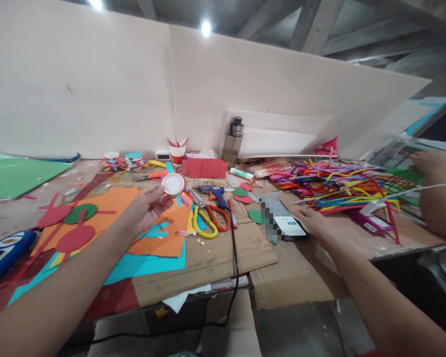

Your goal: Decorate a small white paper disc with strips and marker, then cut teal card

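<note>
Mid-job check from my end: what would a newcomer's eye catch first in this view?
Probably the heap of thin, brightly coloured strands, sprawling across the right side of the view. Next, the white round-faced piece in the left hand, left of centre. Then perhaps the phone with its lit screen, at the right hand, to the right of the yellow-and-red-handled scissors.

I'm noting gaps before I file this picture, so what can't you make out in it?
Head view: text on the phone; pixel blocks cover part, the rest is too small.
Head view: far side of the round white piece, turned away in the left hand.
Head view: full shape of the blue object, cut off by the left edge.
Head view: rest of the co-worker's arm, cut off by the right edge.
</note>
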### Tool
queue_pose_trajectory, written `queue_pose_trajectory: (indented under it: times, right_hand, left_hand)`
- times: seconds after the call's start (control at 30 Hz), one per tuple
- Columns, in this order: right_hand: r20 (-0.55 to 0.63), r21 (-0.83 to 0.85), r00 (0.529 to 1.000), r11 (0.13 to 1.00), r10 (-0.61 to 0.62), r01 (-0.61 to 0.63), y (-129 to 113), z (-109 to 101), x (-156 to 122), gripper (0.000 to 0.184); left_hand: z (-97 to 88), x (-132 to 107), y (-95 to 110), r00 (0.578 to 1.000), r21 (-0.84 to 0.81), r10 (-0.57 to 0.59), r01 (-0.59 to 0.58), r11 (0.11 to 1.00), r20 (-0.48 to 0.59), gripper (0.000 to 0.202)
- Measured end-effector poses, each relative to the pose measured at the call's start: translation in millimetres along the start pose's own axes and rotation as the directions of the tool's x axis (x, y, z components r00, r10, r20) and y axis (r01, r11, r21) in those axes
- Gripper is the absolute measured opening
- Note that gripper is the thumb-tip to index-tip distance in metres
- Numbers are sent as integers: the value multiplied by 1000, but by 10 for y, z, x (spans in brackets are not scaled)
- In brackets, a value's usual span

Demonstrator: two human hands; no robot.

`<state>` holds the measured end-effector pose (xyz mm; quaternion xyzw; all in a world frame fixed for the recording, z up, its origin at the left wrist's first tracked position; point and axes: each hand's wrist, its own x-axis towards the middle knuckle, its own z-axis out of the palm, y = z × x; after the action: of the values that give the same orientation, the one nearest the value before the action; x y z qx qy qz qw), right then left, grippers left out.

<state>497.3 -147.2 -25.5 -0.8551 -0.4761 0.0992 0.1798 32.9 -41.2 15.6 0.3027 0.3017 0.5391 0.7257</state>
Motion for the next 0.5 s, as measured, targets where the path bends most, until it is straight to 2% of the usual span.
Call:
queue_pose_trajectory:
  times: [0.07,0.27,0.5]
  right_hand:
    - [23,17,1000,1000,17,-17,31,7,27,49]
    - [-20,-35,1000,999,-8,7,69,29,61,50]
    - [-17,-99,997,993,-69,67,24,4,45,55]
  left_hand:
    - [-7,2,1,1000,0,3,-3,1000,6,9]
    - [-53,45,-19,1000,8,17,-17,1000,9,7]
    - [-173,173,124,976,-4,208,-209,978,-68,5]
